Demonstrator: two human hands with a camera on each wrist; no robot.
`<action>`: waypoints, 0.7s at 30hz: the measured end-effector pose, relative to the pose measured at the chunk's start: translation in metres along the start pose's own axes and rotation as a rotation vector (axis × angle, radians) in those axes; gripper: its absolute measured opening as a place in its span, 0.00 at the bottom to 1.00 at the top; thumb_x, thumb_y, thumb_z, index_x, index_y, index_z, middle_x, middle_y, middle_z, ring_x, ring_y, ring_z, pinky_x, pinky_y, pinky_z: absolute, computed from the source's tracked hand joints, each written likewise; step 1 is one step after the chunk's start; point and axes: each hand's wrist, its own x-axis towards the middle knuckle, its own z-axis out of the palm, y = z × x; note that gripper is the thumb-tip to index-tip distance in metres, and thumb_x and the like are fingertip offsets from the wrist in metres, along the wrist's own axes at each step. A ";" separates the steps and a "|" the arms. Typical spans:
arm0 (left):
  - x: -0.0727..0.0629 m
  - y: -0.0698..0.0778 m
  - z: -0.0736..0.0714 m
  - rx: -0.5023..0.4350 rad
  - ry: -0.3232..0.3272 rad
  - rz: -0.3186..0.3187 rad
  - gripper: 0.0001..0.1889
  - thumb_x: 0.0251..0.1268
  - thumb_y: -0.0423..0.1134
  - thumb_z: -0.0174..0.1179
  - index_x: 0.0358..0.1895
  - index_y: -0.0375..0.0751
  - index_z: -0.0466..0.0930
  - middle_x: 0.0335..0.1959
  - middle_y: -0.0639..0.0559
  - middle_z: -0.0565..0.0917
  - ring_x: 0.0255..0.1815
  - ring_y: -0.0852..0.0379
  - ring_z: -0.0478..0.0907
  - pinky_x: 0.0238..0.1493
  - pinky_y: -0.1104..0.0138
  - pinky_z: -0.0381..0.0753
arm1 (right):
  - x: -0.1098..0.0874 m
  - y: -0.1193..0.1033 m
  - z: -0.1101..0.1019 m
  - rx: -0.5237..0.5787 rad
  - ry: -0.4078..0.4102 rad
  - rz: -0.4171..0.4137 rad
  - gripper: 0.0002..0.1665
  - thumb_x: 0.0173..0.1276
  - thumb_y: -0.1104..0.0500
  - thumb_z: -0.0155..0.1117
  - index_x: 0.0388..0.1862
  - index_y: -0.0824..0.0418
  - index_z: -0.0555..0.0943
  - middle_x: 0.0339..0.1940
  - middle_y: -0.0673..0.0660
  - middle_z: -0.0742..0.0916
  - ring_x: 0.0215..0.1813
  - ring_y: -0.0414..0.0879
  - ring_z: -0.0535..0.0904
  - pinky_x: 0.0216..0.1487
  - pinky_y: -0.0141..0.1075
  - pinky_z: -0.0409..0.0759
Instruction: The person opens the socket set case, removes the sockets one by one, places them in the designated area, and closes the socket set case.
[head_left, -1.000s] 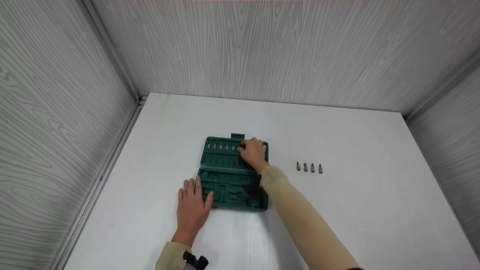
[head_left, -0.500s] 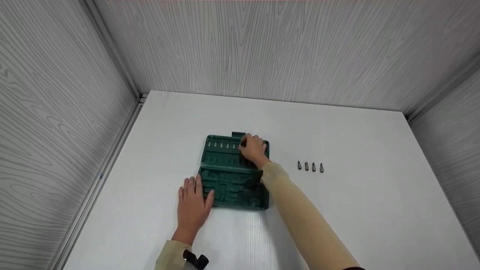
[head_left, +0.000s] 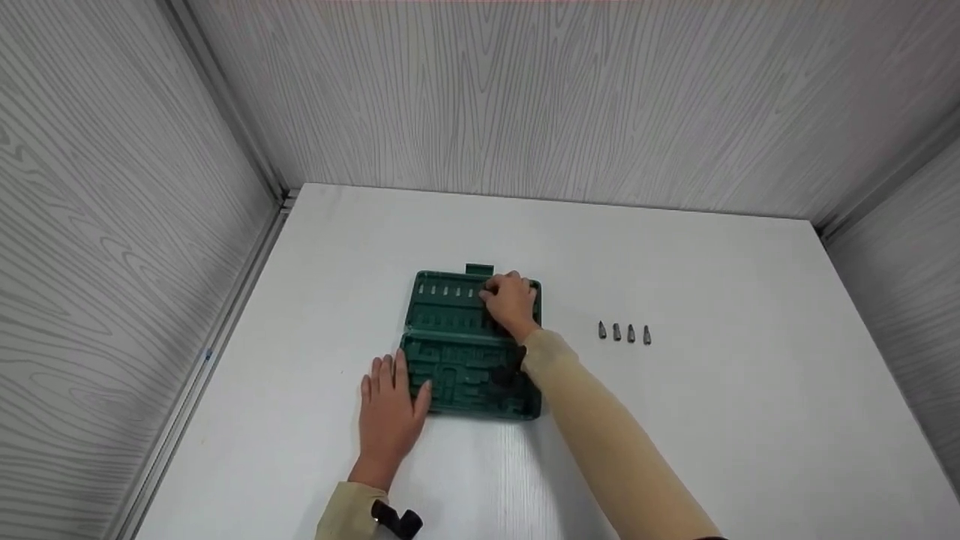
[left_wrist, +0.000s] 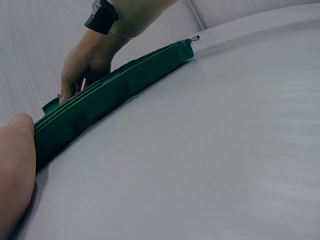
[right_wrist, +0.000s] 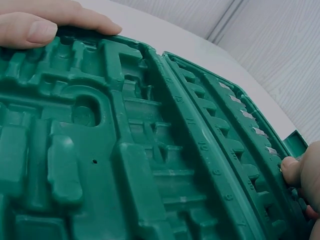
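A green plastic bit case [head_left: 450, 360] lies unfolded on the white table, its moulded tray nearest the person. My left hand [head_left: 390, 420] lies flat with fingers spread, index finger and thumb along the case's left edge; in the right wrist view its fingertips [right_wrist: 42, 31] rest at the rim. Over the far half, my right hand [head_left: 511, 300] has curled fingers pinching at the row of small slots. What it pinches is mostly hidden, seemingly a screwdriver bit. To the left of its fingertips, several silvery bits [right_wrist: 246, 114] sit in that row.
Several loose metal screwdriver bits [head_left: 631, 333] stand in a short row on the table right of the case. The case's latch tab [head_left: 479, 268] sticks out at its far edge. Wood-grain panels [head_left: 480, 97] enclose the table at the back and sides.
The right hand shifts slightly at the same slot, its fingers rising a little and then lowering again. The left hand keeps its place against the case.
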 end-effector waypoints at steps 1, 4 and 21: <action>0.000 0.000 0.000 0.003 0.002 0.000 0.38 0.69 0.60 0.40 0.72 0.34 0.51 0.67 0.34 0.60 0.71 0.40 0.49 0.67 0.48 0.45 | -0.001 0.000 0.000 0.000 0.004 -0.002 0.12 0.67 0.53 0.60 0.42 0.59 0.82 0.45 0.57 0.78 0.50 0.53 0.69 0.56 0.51 0.60; -0.001 0.000 0.001 0.004 0.007 0.002 0.38 0.69 0.59 0.41 0.72 0.34 0.51 0.67 0.33 0.60 0.71 0.40 0.49 0.67 0.48 0.45 | -0.003 0.000 0.001 0.019 0.015 -0.004 0.11 0.67 0.53 0.59 0.41 0.59 0.81 0.44 0.58 0.78 0.50 0.54 0.69 0.56 0.52 0.60; 0.002 -0.005 -0.001 -0.017 -0.004 0.009 0.38 0.69 0.60 0.39 0.72 0.35 0.50 0.67 0.34 0.60 0.71 0.40 0.49 0.67 0.48 0.45 | 0.005 0.001 -0.017 0.184 0.031 0.104 0.13 0.68 0.52 0.58 0.43 0.59 0.77 0.42 0.56 0.77 0.47 0.50 0.70 0.55 0.50 0.61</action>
